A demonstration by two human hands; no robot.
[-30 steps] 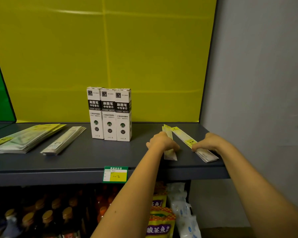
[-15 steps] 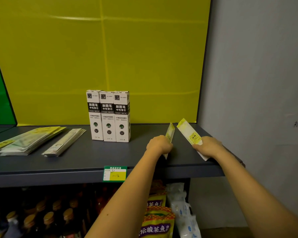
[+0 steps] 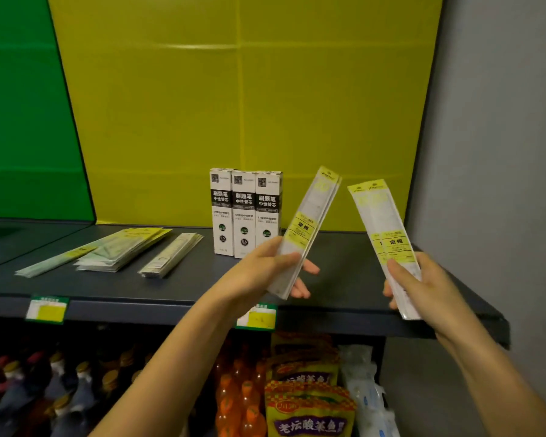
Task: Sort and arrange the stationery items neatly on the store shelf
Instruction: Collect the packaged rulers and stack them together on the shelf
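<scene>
My left hand (image 3: 265, 272) grips a thin stack of long clear ruler packs (image 3: 309, 222) with yellow labels, held tilted up above the dark grey shelf (image 3: 108, 288). A second stack of the same ruler packs (image 3: 383, 234) is in my right hand (image 3: 423, 285), also lifted and leaning left. Three white and black refill boxes (image 3: 245, 212) stand upright side by side at the shelf's back, just left of my left hand. Two flat piles of packs lie on the shelf's left part: a wide one (image 3: 120, 250) and a narrow one (image 3: 172, 255).
A yellow back panel (image 3: 234, 105) and a green panel (image 3: 22, 105) close the shelf behind; a grey wall (image 3: 501, 152) bounds the right. Price tags (image 3: 46, 310) hang on the shelf's front lip. Below are bottles (image 3: 44, 383) and yellow snack bags (image 3: 306, 411).
Both hands have lifted their ruler packs off the shelf's right part and raised them upright. The view has moved closer and shifted left.
</scene>
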